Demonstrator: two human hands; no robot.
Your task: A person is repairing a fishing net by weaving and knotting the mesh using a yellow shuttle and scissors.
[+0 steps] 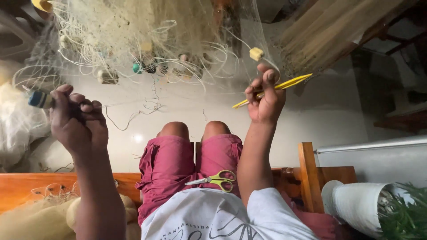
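Observation:
A pale fishing net (147, 40) with thin white lines and small floats hangs spread in front of me. My left hand (78, 118) is raised at the left, fingers closed around net line and a small blue and cream float (40, 99). At the right, my right hand (266, 95) grips a yellow netting needle (284, 85) that points up to the right, just below a cream float (256, 54). Yellow-handled scissors (215, 180) lie on my lap, on my red shorts (178, 166).
I sit on a wooden bench (26, 184) with a wooden post (309, 175) at the right. More bundled net (31, 218) lies at lower left. A white pot (356, 204) with a green plant (404, 215) stands at lower right. The floor ahead is pale.

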